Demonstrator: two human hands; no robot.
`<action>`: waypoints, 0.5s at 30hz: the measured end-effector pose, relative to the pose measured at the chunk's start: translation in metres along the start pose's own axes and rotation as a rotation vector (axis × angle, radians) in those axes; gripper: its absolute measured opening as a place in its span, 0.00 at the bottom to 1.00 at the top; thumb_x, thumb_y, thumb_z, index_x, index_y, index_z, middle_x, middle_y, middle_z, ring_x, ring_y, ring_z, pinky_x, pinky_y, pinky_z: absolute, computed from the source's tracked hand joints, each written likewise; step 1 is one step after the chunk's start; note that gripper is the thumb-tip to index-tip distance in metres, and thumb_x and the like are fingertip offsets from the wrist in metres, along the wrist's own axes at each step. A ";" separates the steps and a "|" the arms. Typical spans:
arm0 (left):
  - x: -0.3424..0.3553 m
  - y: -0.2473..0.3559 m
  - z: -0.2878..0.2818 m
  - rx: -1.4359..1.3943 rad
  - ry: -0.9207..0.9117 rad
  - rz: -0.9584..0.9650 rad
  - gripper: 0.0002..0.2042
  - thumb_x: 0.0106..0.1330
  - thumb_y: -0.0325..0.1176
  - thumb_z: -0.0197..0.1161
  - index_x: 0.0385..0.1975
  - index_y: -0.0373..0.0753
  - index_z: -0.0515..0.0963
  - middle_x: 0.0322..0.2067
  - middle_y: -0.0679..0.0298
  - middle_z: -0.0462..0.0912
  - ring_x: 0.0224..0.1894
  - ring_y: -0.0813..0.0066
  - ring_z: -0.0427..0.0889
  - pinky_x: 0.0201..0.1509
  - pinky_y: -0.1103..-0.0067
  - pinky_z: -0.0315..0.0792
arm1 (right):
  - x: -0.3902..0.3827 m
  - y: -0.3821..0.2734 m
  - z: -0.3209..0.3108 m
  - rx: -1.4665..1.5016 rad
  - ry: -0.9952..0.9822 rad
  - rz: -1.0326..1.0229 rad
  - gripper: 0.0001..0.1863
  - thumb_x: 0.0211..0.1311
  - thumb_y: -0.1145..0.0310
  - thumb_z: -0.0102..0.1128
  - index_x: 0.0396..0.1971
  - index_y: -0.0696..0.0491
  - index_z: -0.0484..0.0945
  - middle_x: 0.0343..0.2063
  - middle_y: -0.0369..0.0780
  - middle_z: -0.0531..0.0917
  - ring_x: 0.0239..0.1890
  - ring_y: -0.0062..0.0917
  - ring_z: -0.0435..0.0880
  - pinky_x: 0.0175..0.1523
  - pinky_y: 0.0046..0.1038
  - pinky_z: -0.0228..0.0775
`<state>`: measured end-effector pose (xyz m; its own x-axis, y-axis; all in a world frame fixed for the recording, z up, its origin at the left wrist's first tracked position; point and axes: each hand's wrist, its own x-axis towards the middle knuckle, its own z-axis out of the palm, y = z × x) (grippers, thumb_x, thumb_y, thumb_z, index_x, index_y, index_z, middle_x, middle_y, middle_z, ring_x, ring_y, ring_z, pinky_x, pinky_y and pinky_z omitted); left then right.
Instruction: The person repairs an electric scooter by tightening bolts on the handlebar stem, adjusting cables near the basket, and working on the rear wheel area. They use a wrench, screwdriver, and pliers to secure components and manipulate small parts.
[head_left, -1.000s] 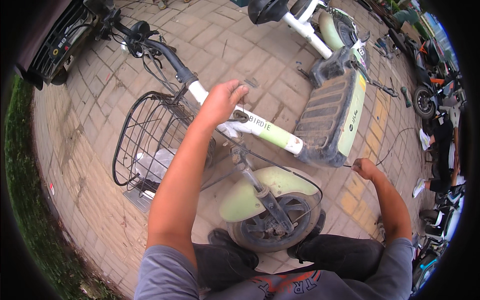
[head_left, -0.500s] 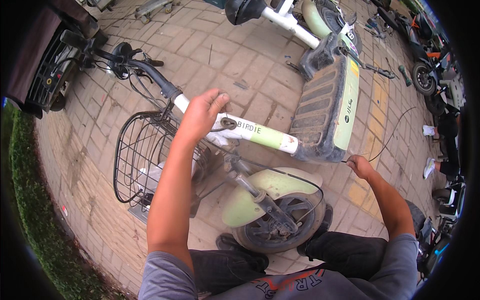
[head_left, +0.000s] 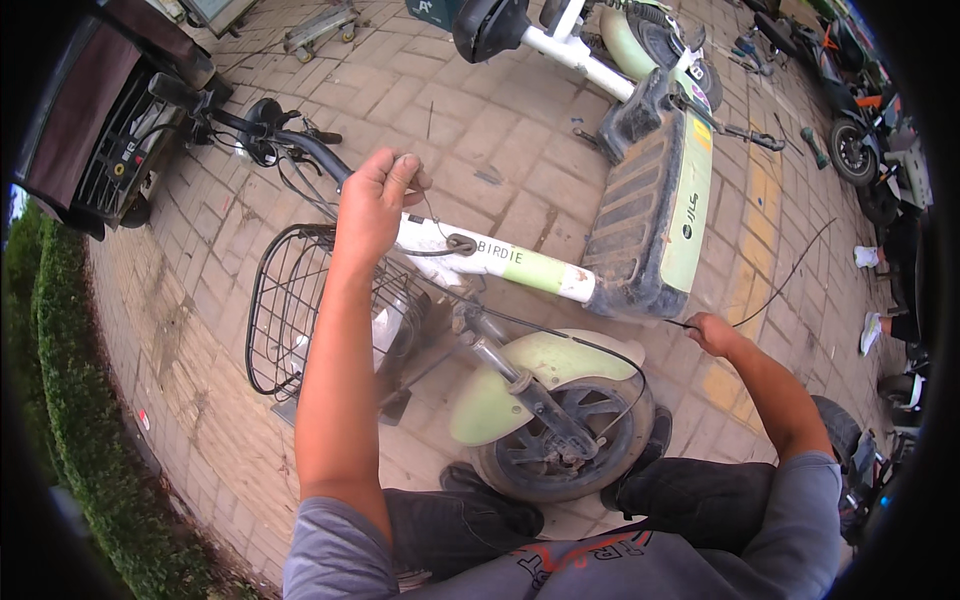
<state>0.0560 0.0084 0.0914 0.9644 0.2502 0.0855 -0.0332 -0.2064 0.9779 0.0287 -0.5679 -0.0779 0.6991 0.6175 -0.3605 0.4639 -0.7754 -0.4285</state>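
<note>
A pale green and white electric scooter stands before me, its front wheel (head_left: 565, 440) between my feet. My left hand (head_left: 372, 208) is pinched shut above the white frame tube (head_left: 510, 262). A thin wire (head_left: 437, 217) runs from its fingertips to the oval opening (head_left: 461, 245) in the tube. My right hand (head_left: 716, 336) is closed on a black cable (head_left: 780, 290) close to the lower corner of the dark footboard (head_left: 640, 215). The cable's free part curves away to the right; one end of it passes toward the footboard's underside.
The wire basket (head_left: 290, 310) and handlebar (head_left: 310, 145) are at the left. Beyond the footboard lies the rear wheel (head_left: 655, 50). A cart with a dark cover (head_left: 100, 100) is at the far left, above a hedge (head_left: 90, 440). Motorbikes (head_left: 855, 150) and another person's feet (head_left: 870, 333) are at right.
My left hand has drawn up and left, away from the tube opening, and a stretch of thin wire now shows between them. My right hand stays at about the same place on the cable.
</note>
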 end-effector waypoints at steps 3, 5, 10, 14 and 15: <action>-0.003 0.003 -0.008 0.061 0.077 0.082 0.11 0.70 0.34 0.54 0.33 0.32 0.77 0.27 0.65 0.80 0.31 0.80 0.77 0.38 0.81 0.74 | -0.010 0.003 -0.006 -0.261 -0.273 0.274 0.12 0.60 0.64 0.55 0.30 0.60 0.76 0.30 0.52 0.79 0.36 0.49 0.77 0.41 0.43 0.69; -0.001 0.003 -0.023 0.184 0.191 0.209 0.10 0.69 0.34 0.55 0.33 0.32 0.76 0.26 0.67 0.79 0.28 0.82 0.73 0.34 0.83 0.69 | 0.015 -0.035 0.011 -0.173 -0.129 0.174 0.13 0.61 0.63 0.54 0.33 0.58 0.77 0.30 0.50 0.80 0.38 0.47 0.78 0.42 0.44 0.70; 0.003 0.046 -0.039 0.193 0.444 0.403 0.10 0.70 0.34 0.55 0.34 0.32 0.76 0.26 0.67 0.79 0.27 0.82 0.75 0.33 0.85 0.69 | 0.006 -0.001 0.004 -0.083 -0.131 0.146 0.12 0.61 0.62 0.54 0.36 0.55 0.79 0.32 0.48 0.82 0.38 0.44 0.80 0.42 0.43 0.71; 0.004 0.040 -0.048 -0.199 0.481 0.285 0.10 0.70 0.33 0.55 0.36 0.31 0.76 0.28 0.66 0.78 0.30 0.80 0.77 0.38 0.83 0.71 | 0.005 -0.002 -0.004 -0.288 -0.224 0.228 0.12 0.60 0.63 0.54 0.36 0.54 0.79 0.34 0.47 0.81 0.40 0.45 0.79 0.43 0.42 0.71; 0.004 0.028 -0.041 -0.012 0.485 0.316 0.10 0.69 0.33 0.55 0.36 0.32 0.77 0.28 0.66 0.78 0.31 0.79 0.77 0.39 0.82 0.71 | 0.010 -0.013 -0.001 -0.225 -0.104 0.165 0.12 0.59 0.62 0.54 0.36 0.54 0.79 0.34 0.47 0.82 0.40 0.45 0.79 0.44 0.42 0.71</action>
<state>0.0482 0.0428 0.1268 0.6764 0.5838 0.4491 -0.3058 -0.3321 0.8923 0.0306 -0.5516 -0.0754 0.7208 0.4819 -0.4983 0.4656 -0.8691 -0.1670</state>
